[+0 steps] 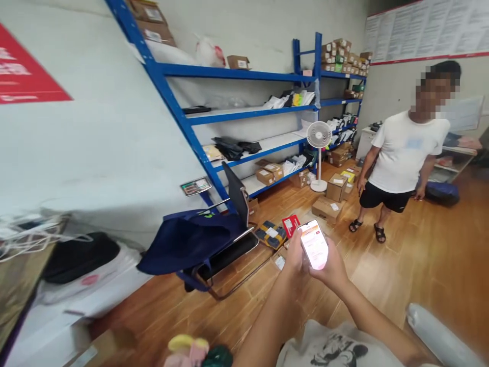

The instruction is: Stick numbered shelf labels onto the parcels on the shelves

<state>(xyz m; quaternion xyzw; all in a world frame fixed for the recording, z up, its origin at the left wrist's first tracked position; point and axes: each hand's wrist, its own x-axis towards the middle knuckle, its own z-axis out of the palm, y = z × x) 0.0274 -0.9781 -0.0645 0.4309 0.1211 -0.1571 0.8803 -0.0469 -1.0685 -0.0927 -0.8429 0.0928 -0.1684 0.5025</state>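
Observation:
A smartphone (314,245) with a lit, mostly white and pink screen is held upright in front of my body. My left hand (295,253) grips its left edge, the thumb near the top corner. Around the lower right side of the phone, my right hand (332,265) is closed, and its thumb lies by the bottom of the screen. The phone hides most of the fingers of both hands. Just beyond it on the floor are a red packet (290,225) and a dark parcel with yellow tape (270,233).
Blue shelving (237,74) with parcels runs along the wall. A chair draped with dark blue cloth (191,237) stands left. A white fan (319,153) and cardboard boxes (326,208) are ahead. A person in a white shirt (407,148) stands at right. A cluttered table (23,280) is at far left.

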